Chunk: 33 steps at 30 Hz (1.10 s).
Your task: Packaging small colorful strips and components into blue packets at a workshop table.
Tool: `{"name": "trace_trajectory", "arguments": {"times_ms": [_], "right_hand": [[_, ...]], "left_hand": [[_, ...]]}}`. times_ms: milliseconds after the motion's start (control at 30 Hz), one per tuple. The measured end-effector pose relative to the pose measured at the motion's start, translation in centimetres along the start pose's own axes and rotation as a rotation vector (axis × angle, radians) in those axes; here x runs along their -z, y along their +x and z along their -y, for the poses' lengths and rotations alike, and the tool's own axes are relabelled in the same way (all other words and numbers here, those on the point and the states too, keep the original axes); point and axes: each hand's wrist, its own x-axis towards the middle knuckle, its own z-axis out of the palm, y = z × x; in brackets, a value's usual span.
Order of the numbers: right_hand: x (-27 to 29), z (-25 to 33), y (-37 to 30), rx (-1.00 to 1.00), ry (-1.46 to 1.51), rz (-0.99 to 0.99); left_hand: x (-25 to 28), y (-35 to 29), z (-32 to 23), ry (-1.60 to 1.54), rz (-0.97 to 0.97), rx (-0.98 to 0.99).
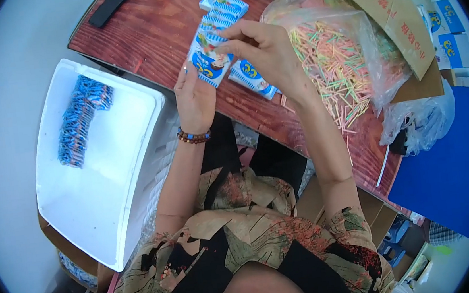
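Above the red-brown counter [148, 35], in the head view, a blue-and-white packet [211, 61] is held near its lower end by the fingers of the left hand [196, 102]. The fingers of the right hand [261, 45] are narrow over its upper part; whether anything is pinched there cannot be told. Another packet [250, 79] lies near loose pastel sticks [327, 79], and blue bundles [75, 129] rest inside a white bin [115, 176]. The step in hand is judged to be close fingertip work on the held packet; for the next move, a steady left grip and light right-hand contact seem called for.
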Motion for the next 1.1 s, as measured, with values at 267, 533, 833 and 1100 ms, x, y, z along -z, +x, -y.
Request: {"name": "trace_trajectory", "arguments": {"times_ms": [267, 533, 833, 1100], "right_hand": [[-2.2, -5.1, 2.5, 0.002, -0.157, -0.161], [-2.5, -9.4, 4.3, -0.021, -0.265, -0.072], [4.5, -8.9, -5.0, -0.429, -0.486, 0.014], [3.3, -10.2, -5.1, -0.323, -0.395, -0.134]], "left_hand": [[2.2, -0.3, -0.2, 0.275, -0.172, -0.226], [2.7, -0.4, 0.8, 0.873, -0.255, -0.318], [0.3, 0.1, 3.7, 1.947, 0.082, -0.447], [0.6, 0.8, 5.3, 1.958, 0.139, -0.379]]}}
